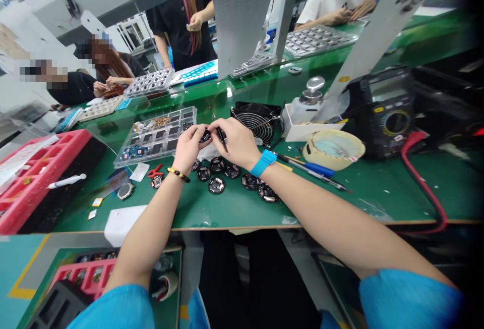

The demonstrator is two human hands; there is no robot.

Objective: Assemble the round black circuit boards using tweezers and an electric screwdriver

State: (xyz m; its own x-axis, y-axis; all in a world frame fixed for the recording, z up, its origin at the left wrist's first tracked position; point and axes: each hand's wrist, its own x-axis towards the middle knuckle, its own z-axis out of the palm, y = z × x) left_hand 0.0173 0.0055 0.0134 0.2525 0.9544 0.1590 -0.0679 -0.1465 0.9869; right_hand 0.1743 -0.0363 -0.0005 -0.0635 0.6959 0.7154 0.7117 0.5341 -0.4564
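Bright, even light falls from overhead, so the green counter [227, 208] shows only soft, faint shadows under the forearms and pale glare streaks on its glossy far edge. The wide lens bends straight lines toward the frame's borders, and the top right corner darkens into a vignette. The middle is sharp, while the sleeves at the bottom are slightly soft.

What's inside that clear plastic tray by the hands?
The clear tray holds dark square parts, some coppery bits and blue pieces. The left hand covers its near right corner.
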